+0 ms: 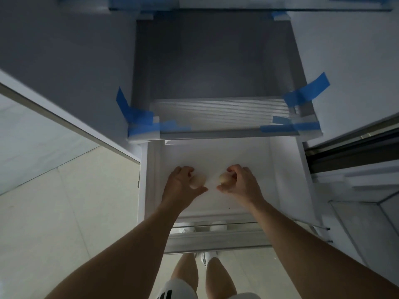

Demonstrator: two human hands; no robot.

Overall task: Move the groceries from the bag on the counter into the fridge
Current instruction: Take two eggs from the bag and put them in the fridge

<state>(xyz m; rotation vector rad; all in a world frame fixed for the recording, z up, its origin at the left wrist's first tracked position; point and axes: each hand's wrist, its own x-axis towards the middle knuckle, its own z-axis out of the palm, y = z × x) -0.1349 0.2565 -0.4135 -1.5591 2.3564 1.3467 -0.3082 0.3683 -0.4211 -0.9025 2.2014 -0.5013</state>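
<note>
I look straight down into a pulled-out white fridge drawer (282, 169). My left hand (180, 183) is curled around a pale, round, beige item (197, 181) low inside the drawer. My right hand (240, 182) grips a second pale round item (224, 177) beside it. The two items are a short gap apart, near the drawer's middle. What they are exactly is hard to tell in the bright glare. The grocery bag is out of sight.
Above the drawer sits a glass shelf (224, 111) with ribbed front, held by blue tape (306, 91) at its corners. The open fridge door (354, 147) stands at right. A pale tiled floor (64, 212) lies at left; my legs show below.
</note>
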